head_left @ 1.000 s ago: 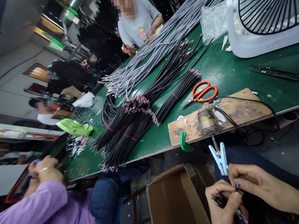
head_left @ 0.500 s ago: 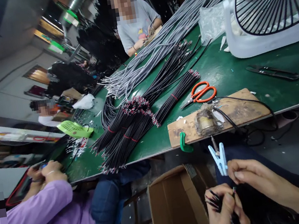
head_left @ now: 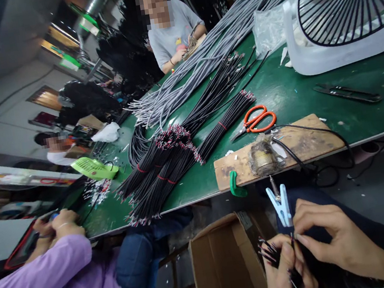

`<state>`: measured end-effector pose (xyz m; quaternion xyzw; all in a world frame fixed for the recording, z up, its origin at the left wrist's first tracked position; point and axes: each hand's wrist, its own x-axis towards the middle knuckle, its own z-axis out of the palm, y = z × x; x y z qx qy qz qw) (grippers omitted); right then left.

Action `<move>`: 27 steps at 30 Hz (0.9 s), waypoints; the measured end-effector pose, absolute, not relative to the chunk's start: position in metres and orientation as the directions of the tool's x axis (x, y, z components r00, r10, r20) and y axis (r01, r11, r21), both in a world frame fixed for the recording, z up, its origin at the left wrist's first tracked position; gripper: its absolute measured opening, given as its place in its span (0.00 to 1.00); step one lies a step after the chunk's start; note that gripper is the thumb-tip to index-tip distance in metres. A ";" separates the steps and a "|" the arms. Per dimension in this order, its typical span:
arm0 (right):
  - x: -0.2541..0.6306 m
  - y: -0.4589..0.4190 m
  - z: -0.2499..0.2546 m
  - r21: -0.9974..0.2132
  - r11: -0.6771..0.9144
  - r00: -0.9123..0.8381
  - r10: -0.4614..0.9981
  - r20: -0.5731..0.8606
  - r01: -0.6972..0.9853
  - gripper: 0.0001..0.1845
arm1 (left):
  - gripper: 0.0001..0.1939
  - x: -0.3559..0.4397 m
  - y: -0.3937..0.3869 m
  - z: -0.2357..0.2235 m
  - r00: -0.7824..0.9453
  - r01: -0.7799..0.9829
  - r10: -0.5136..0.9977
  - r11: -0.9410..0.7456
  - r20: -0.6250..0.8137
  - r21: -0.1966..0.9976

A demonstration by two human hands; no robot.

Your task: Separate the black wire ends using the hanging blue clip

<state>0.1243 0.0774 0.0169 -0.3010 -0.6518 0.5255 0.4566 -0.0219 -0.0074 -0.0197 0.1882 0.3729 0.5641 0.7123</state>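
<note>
Low in front of the table's edge, my left hand is closed around a bunch of thin black cables with stripped, coloured wire ends. Right beside it, my right hand has thumb and forefinger pinched at the end of one cable. Just above the fingertips hangs a light blue clothespin, near a metal rod. That rod points down from a dirty brass-coloured cylinder fixed on a wooden board.
Orange-handled scissors, black thread snips and a white fan stand or lie on the green table. Tied black cable bundles and grey cables lie there too. An open cardboard box is below. A co-worker in purple sits left.
My right hand has turned, its fingers more bent, and its fingertips have come left and down to the cable end by the left hand. The view has shifted slightly.
</note>
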 end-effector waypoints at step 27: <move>0.123 0.082 0.014 -0.876 -0.234 -0.561 0.826 0.048 -0.421 0.12 | 0.03 -0.021 0.011 0.006 0.055 -0.646 0.992 0.120 -0.111 0.754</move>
